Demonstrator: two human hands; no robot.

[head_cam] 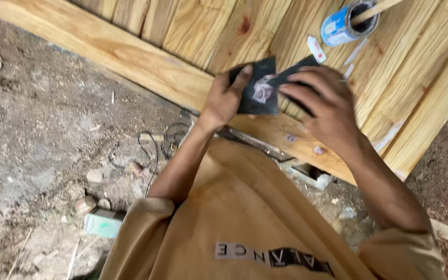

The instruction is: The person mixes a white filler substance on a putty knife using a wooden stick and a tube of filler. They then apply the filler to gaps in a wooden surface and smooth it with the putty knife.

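Wood panel [146, 67]: L hand [224, 98] & R hand [322, 106] both clamp 1 dark sheet [260, 91]; 1 can [348, 23].

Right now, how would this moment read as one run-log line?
left hand: holds dark sheet | right hand: holds sheet's other end | under: wood panel | nearby: blue can with stick, white tube

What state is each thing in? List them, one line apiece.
left hand: gripping the dark sheet's left edge
right hand: fingers on the sheet's right part
dark sheet: creased, held above the wooden panel
wooden panel: lying flat
blue can: open, upright, stick inside
small white tube: lying on the panel
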